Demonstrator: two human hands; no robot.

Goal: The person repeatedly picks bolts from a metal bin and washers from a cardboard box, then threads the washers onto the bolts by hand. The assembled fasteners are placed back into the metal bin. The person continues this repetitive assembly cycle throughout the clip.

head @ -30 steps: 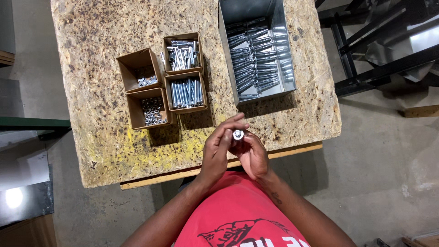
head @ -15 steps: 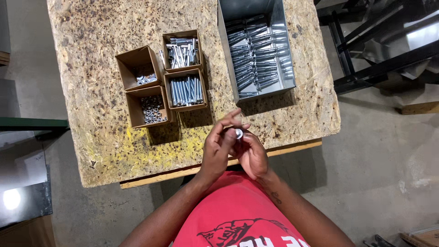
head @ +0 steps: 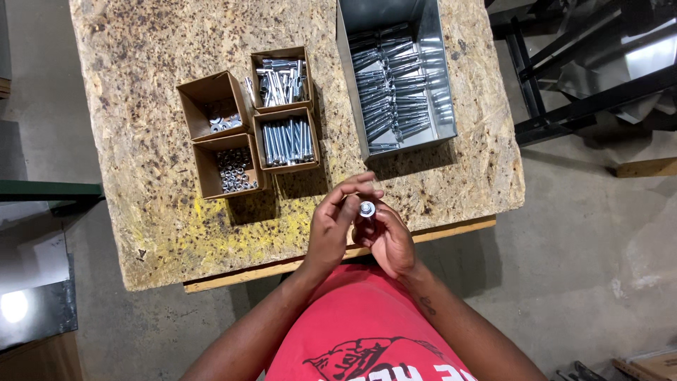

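Note:
Both my hands meet over the near edge of the chipboard table. My right hand grips a silver bolt upright, its end with a round washer or nut facing the camera. My left hand has its fingertips pinched on that round piece at the bolt's top. Four small cardboard boxes lie beyond my hands: one with long bolts, one with mixed bolts, one with nuts, one with a few washers.
A grey metal bin with several assembled bolts stands at the table's far right. A black metal frame is on the concrete floor to the right. A green shelf edge sits at the left.
My hands stay in the same spot over the table edge. The left fingers have shifted slightly around the piece on the bolt's end.

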